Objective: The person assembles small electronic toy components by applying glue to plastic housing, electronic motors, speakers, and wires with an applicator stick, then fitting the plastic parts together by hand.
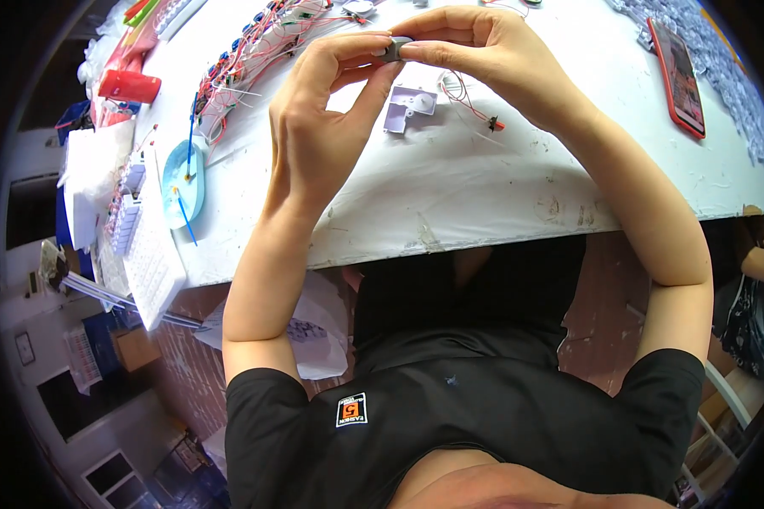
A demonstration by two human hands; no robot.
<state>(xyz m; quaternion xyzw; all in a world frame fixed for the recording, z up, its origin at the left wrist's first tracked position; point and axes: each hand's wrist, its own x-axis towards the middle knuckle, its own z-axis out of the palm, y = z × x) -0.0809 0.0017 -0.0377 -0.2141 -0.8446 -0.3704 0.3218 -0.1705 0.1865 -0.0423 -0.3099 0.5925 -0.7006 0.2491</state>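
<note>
Near the top of the head view, my left hand [323, 110] and my right hand [505, 59] meet over the table. Both pinch a small dark grey rounded part [396, 49] between thumb and fingers; its exact kind cannot be made out. Just below my fingertips a small pale lilac plastic housing [412, 106] lies on the table, with a round shape inside it. To its right, under my right hand, are thin red and white wires [463, 95] ending in a small dark and red component [494, 124].
A bundle of wired parts [255, 42] stretches across the table's upper left. Left of my forearm sits a light blue dish [182, 182] with blue sticks. A red-cased phone [677, 76] lies at right, beside many small translucent pieces [730, 76]. The table's front edge [450, 242] runs before me.
</note>
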